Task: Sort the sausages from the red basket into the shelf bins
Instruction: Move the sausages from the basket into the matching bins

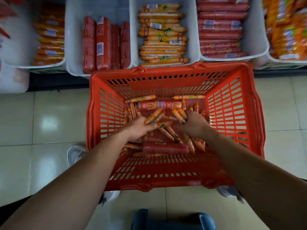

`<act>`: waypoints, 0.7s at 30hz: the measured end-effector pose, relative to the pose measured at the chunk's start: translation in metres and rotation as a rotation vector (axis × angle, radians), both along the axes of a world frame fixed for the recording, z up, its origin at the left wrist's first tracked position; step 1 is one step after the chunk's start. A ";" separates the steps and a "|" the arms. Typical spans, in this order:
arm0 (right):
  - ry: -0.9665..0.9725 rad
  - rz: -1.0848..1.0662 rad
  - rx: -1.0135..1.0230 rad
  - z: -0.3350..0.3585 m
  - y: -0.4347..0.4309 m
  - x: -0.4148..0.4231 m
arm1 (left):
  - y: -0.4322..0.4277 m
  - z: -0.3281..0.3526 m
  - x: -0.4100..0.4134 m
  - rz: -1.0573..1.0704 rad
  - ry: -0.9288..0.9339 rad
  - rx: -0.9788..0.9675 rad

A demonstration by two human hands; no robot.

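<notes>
Red basket [232,113]: small orange sausages [167,133] under left grip [137,128] & right grip [194,125], some held in each, + 2 big red sausages [164,148]. White shelf bins [193,30] beyond grips.

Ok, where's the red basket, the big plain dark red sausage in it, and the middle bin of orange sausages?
red basket [166,72]: head view, far rim.
big plain dark red sausage [166,148]: head view, middle of its wrapper.
middle bin of orange sausages [190,22]: head view, right white wall.

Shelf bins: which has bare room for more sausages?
The second bin from the left: bare floor behind its thick red sausages and along its left wall. The orange stack and red stack beside it nearly fill theirs.
</notes>
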State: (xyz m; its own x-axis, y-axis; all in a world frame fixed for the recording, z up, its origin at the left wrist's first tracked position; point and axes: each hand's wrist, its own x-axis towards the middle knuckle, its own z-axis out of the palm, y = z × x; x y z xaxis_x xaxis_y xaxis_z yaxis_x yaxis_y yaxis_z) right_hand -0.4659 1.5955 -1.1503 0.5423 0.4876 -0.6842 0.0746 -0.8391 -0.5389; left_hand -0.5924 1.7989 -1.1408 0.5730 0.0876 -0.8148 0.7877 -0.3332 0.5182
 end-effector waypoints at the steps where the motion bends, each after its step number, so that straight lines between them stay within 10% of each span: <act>1: -0.041 -0.016 0.002 0.010 0.000 0.002 | 0.000 0.009 0.000 0.034 -0.037 0.014; 21: -0.320 0.086 0.209 0.190 0.074 0.078 | 0.039 0.171 0.021 0.289 -0.465 0.359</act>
